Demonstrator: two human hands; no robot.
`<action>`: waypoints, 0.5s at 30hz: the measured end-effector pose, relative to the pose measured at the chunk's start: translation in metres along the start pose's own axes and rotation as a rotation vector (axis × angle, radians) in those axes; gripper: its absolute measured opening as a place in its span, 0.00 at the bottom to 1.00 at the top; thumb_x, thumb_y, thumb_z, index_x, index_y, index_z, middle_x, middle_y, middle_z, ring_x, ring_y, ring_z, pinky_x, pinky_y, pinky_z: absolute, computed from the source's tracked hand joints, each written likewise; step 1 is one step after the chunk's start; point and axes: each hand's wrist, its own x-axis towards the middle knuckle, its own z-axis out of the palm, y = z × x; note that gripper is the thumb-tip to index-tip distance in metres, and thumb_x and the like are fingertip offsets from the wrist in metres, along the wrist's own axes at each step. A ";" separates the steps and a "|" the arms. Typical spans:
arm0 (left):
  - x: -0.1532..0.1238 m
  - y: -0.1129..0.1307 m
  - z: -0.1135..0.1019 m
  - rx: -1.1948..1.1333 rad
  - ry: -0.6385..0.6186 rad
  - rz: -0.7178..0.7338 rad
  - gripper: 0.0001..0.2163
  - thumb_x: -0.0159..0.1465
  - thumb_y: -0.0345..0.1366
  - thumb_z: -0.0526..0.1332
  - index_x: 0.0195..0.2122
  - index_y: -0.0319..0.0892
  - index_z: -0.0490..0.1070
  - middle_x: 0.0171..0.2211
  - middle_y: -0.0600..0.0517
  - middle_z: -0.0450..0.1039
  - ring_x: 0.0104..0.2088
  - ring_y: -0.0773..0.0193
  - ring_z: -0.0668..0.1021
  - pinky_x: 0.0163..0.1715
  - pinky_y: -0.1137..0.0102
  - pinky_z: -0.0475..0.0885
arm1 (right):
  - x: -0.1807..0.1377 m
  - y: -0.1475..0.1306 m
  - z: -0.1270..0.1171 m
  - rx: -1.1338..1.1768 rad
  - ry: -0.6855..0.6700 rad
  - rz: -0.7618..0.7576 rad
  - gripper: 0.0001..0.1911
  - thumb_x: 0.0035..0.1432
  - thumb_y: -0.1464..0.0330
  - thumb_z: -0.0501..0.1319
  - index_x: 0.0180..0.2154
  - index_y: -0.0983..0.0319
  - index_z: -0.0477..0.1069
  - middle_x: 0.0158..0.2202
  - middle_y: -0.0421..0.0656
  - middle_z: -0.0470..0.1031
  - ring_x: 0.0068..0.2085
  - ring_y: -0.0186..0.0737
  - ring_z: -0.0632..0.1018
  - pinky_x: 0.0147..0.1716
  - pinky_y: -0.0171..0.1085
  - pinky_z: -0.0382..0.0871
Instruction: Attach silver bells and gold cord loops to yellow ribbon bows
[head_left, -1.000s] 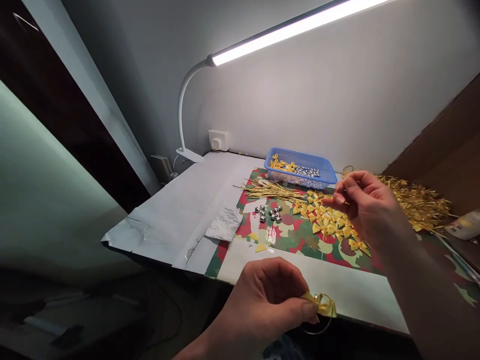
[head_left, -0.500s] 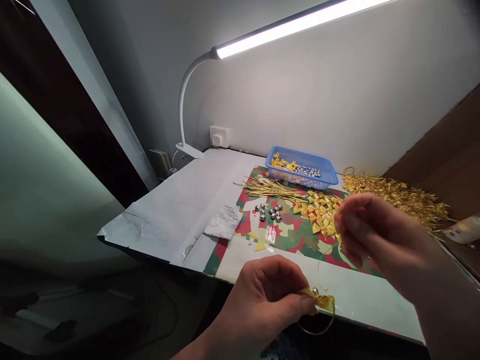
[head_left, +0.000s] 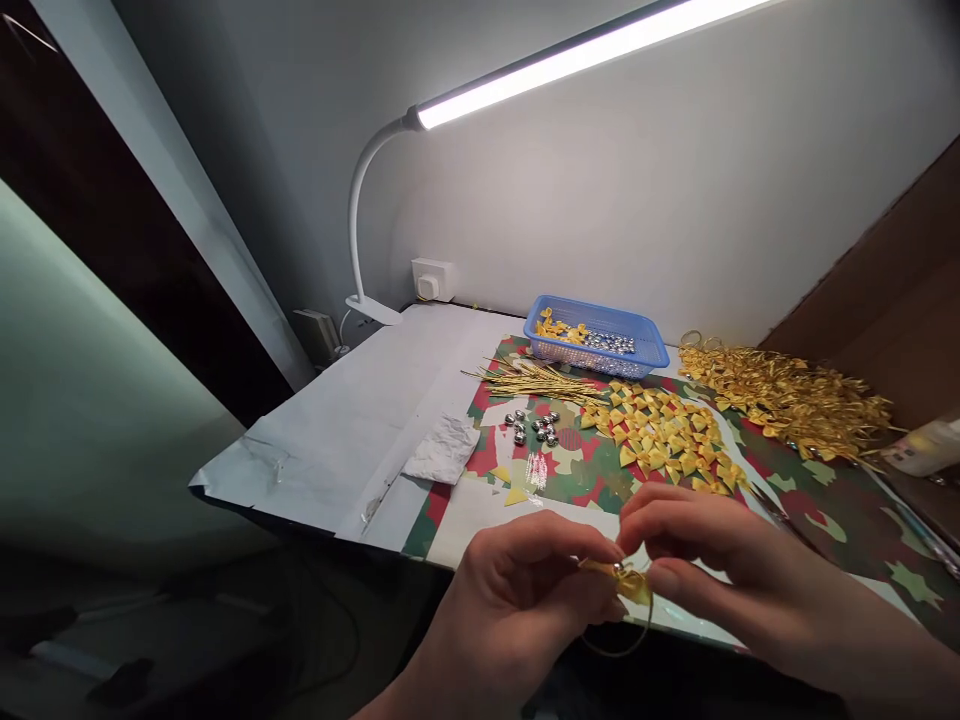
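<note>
At the table's (head_left: 360, 420) near edge, the left hand (head_left: 517, 600) pinches a yellow bow (head_left: 626, 582) with a small bell; the right hand (head_left: 720, 560), at its 3 o'clock, closes fingertips on it too. Keeping the pinch firm should steady the thin wire loop (head_left: 630, 640) below.

The yellow bow (head_left: 628, 582) pinched between the left hand (head_left: 517, 590) and the right hand (head_left: 712, 560) is showing a satin-like ribbon sheen, with a small shiny metal bead at its centre. At 12 o'clock from the hands, the loose yellow bows (head_left: 664, 435) are gleaming the same way. The silver bells (head_left: 534, 427) at 11 o'clock are looking like polished metal. The blue basket (head_left: 596, 340) is appearing as perforated plastic. The gold strands (head_left: 787, 395) at 1 o'clock are glinting like metallic foil. The patterned sheet (head_left: 825, 510) is looking glossy; the white paper (head_left: 360, 420) is looking matt and creased.
</note>
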 end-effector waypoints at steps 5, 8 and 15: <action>0.001 0.009 0.000 0.067 0.021 0.005 0.04 0.61 0.29 0.69 0.29 0.40 0.83 0.27 0.53 0.75 0.28 0.68 0.77 0.30 0.75 0.75 | 0.007 0.025 0.020 0.436 -0.148 0.068 0.18 0.57 0.53 0.65 0.35 0.62 0.72 0.33 0.41 0.71 0.33 0.36 0.70 0.33 0.34 0.65; 0.001 0.012 0.000 0.118 0.058 -0.027 0.04 0.59 0.29 0.70 0.28 0.40 0.83 0.27 0.52 0.75 0.27 0.68 0.76 0.29 0.75 0.74 | 0.004 0.026 0.024 0.363 -0.021 0.061 0.15 0.63 0.57 0.62 0.32 0.62 0.72 0.32 0.41 0.69 0.33 0.36 0.69 0.33 0.34 0.64; 0.004 0.008 0.002 0.320 0.148 -0.036 0.04 0.56 0.27 0.71 0.27 0.42 0.85 0.27 0.50 0.79 0.29 0.65 0.78 0.31 0.75 0.74 | -0.001 0.001 0.023 0.074 0.447 -0.150 0.10 0.68 0.67 0.57 0.32 0.58 0.69 0.34 0.41 0.71 0.37 0.37 0.72 0.34 0.32 0.67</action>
